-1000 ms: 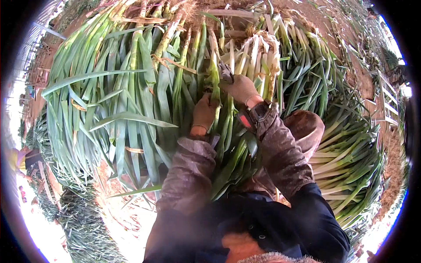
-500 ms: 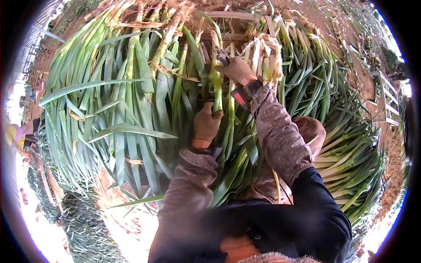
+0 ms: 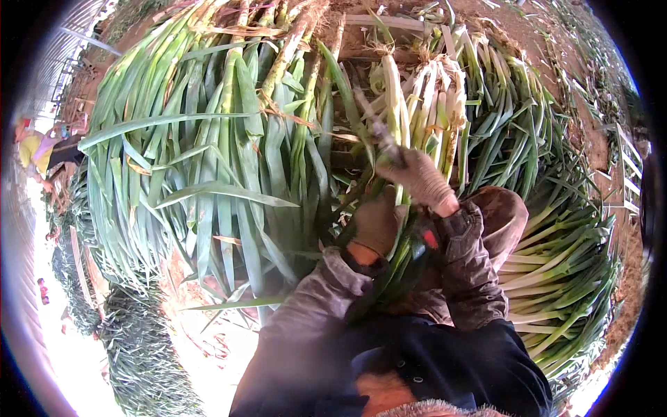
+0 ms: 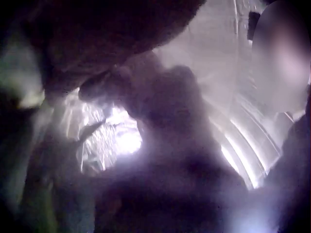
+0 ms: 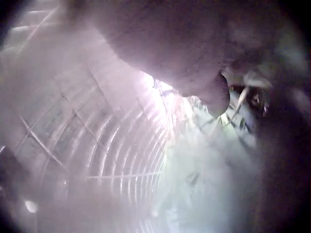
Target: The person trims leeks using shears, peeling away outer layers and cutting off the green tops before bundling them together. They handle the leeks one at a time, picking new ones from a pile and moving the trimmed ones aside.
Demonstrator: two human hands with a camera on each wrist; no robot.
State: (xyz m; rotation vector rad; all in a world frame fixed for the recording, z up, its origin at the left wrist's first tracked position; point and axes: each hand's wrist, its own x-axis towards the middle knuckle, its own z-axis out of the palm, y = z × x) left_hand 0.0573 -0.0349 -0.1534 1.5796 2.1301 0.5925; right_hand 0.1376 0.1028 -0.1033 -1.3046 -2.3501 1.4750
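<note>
My gloved right hand holds a narrow grey hand tool, blurred by motion, its tip pointing away over the leeks. Below and left of it, my gloved left hand grips a leek by its green leaves, close to my lap. White leek stalks with roots stand out just beyond the right hand. In the left wrist view, the glove is a dark shape. The right wrist view has the glove across the top, with pale green leaves below it.
A thick row of untrimmed leeks lies to the left. Cleaner white leeks are bundled at right, and another pile fans out beside my knee. A person is at far left. A pale rack stands far right.
My left hand has moved right and toward my body. The right hand has come down and right with the tool, nearer the left hand. The head view has shifted a little.
</note>
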